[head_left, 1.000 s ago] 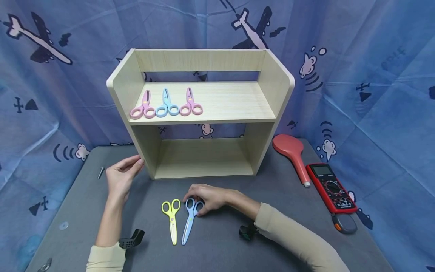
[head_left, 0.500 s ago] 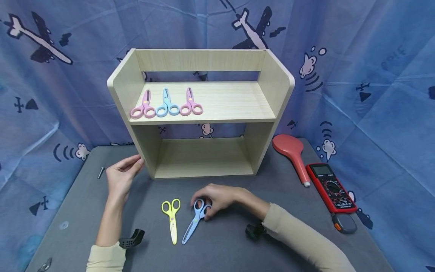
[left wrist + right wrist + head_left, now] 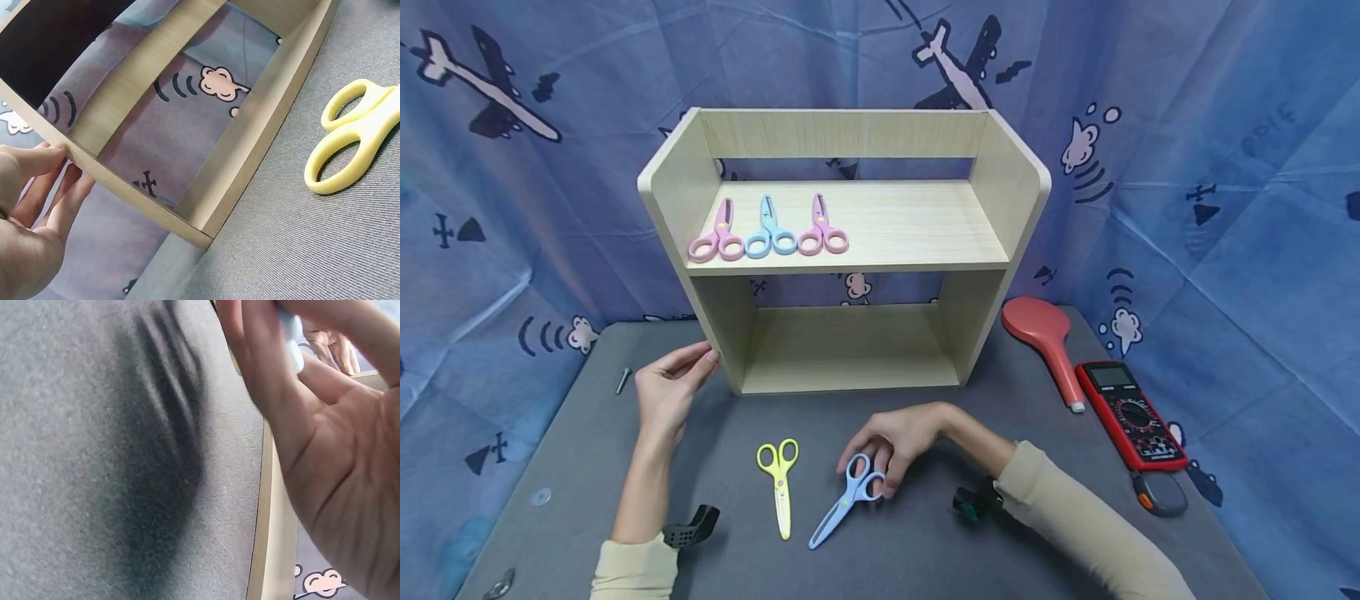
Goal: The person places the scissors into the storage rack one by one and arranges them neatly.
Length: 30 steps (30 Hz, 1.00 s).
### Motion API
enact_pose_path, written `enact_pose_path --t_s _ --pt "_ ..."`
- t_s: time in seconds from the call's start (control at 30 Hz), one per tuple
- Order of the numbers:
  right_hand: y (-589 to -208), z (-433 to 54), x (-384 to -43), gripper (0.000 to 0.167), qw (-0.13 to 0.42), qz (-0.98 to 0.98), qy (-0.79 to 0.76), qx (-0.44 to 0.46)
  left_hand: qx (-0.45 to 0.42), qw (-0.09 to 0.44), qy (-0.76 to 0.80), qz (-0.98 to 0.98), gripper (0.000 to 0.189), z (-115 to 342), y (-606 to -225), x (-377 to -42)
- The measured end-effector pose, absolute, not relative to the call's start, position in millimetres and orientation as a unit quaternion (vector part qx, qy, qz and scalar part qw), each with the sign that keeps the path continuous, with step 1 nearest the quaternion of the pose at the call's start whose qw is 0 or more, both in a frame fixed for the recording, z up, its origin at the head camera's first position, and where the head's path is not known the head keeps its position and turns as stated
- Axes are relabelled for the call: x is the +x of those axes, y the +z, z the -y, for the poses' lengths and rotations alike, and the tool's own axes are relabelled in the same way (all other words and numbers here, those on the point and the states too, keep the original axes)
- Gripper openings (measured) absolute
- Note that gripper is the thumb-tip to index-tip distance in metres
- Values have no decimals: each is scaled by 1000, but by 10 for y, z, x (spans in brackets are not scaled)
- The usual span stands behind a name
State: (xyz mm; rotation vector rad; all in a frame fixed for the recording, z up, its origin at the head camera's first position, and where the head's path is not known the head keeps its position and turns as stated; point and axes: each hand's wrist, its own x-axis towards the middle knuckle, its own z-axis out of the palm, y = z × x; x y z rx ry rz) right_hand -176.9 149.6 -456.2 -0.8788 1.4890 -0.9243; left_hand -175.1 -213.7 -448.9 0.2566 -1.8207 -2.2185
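In the head view, my right hand (image 3: pixel 902 437) pinches the handle loops of light blue scissors (image 3: pixel 842 510), whose blades point down and left. The right wrist view shows only a bit of the pale blue handle (image 3: pixel 294 347) between the fingers. Yellow scissors (image 3: pixel 780 487) lie on the grey table to the left, handles away from me. My left hand (image 3: pixel 666 387) touches the lower left side panel of a pale wooden shelf (image 3: pixel 853 346), its thumb and fingertips against the panel's edge and outer side.
On the upper board lie pink scissors (image 3: pixel 723 229), blue scissors (image 3: pixel 768 227) and more pink scissors (image 3: pixel 820 225) in a row. At the right are a red paddle-shaped object (image 3: pixel 1037 321) and a red multimeter (image 3: pixel 1131 415). A screw (image 3: pixel 623 381) lies at the left.
My right hand has moved right and slightly toward me, carrying the light blue scissors, which have turned so their blades slant further left. My left hand and the yellow scissors have stayed put.
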Motion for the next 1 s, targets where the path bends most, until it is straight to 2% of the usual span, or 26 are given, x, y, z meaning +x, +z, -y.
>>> enact_pose_path --t_s 0.17,0.33,0.5,0.77,1.0 --pt "-4507 -1539 -1737 65 554 -631 -383 -385 91 128 -763 627 27 2137 -4492 -1748" --pt "-4391 -1583 -1670 62 510 -643 -388 -419 93 127 -761 629 28 2138 -4493 -1747" --pt "-4147 -1668 -1592 59 462 -650 -438 -416 91 127 -762 629 28 2136 -4492 -1749" --pt "-3647 -1818 -1497 61 326 -688 -500 -413 91 127 -765 625 28 2139 -4493 -1748" --pt "-3234 -1941 -1483 64 148 -722 -510 -443 90 128 -763 627 28 2139 -4495 -1754"
